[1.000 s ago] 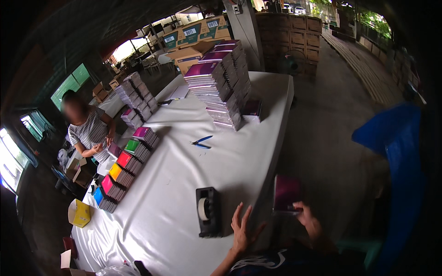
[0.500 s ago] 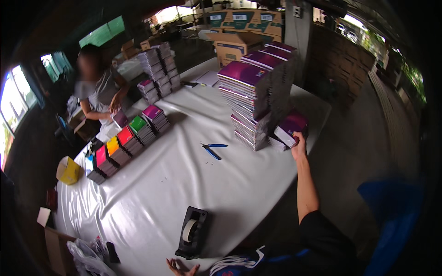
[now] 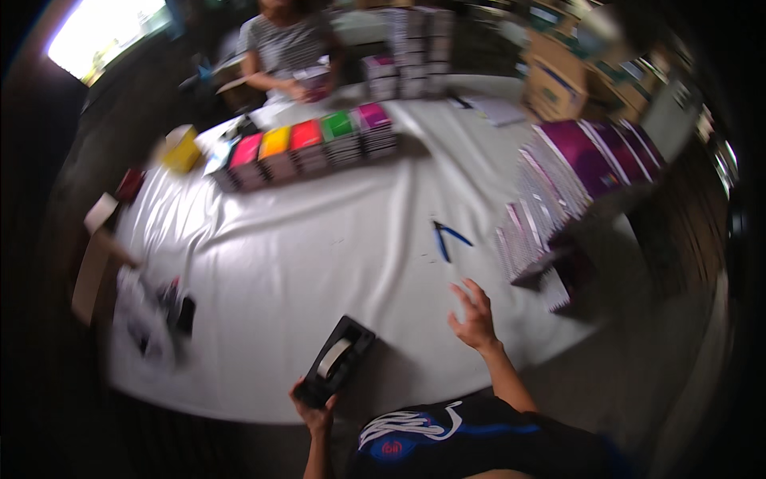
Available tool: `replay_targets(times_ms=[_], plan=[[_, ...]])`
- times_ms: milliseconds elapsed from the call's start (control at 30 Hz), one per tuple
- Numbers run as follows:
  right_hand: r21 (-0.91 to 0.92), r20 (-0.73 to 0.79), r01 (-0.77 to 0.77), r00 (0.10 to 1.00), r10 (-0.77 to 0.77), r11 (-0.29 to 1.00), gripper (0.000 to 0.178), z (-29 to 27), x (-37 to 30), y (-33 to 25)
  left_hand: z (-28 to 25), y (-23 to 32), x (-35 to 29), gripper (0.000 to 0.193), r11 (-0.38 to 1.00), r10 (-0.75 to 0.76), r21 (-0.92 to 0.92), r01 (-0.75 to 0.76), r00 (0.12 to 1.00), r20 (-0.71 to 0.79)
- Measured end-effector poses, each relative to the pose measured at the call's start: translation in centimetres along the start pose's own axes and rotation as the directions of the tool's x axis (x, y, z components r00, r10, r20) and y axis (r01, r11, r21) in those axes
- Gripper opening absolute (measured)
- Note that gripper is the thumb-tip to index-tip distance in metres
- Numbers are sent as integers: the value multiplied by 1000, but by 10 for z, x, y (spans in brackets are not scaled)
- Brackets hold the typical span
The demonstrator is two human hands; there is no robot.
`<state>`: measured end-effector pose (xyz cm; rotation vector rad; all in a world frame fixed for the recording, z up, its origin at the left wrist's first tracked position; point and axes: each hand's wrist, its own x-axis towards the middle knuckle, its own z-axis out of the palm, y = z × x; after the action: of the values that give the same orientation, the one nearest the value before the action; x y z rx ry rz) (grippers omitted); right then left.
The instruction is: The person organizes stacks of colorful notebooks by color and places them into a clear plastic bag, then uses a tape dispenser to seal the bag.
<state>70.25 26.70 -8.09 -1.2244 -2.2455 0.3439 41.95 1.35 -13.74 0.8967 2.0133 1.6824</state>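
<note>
My left hand (image 3: 315, 411) grips the near end of a black tape dispenser (image 3: 357, 335), thumb and fingers on opposite sides. A roll of pale tape (image 3: 333, 358) sits in the dispenser. Whether its base rests on the table or is slightly lifted, I cannot tell. Over the table's right part, my right hand (image 3: 475, 318) is open and holds nothing, fingers apart. Just beyond it lie blue-handled pliers (image 3: 443, 239), spread apart. A tall stack of purple spiral notebooks (image 3: 562, 172) stands to its right, with a lower pile (image 3: 556, 289) at the near side.
Across the white-covered table (image 3: 295, 255), a row of colourful notebook piles (image 3: 306, 144) stands near a yellow container (image 3: 182, 152). Behind it, a person (image 3: 291, 60) holds a purple notebook. More notebook stacks (image 3: 411, 60), cardboard boxes (image 3: 556, 80) and a plastic bag (image 3: 144, 327) surround the work area.
My right hand has let go of the purple notebook at the stack and moved left, opening. My left hand has closed on the tape dispenser. The view has swung right.
</note>
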Motion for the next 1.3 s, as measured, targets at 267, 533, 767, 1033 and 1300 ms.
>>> replay_targets(times_ms=[267,533,767,1033,1300], plan=[[5,27,-393,919,393,920,97,60,122,102,45,52,-78,68,998,26,70,-2,939,-342],[-17,-188,-133,974,128,991,64,110,82,121,-42,94,-133,63,978,-194,-55,201,776,-600],[874,-95,-183,845,527,451,50,116,94,-31,-177,50,-155,62,976,-214,-154,156,526,-824],[702,219,-384,918,-332,-600,55,189,120,-293,-362,30,-103,62,981,-188,-154,119,377,-907],[679,453,-649,738,-500,-343,63,261,105,-546,-514,-29,32,63,995,-96,-100,9,377,-921]])
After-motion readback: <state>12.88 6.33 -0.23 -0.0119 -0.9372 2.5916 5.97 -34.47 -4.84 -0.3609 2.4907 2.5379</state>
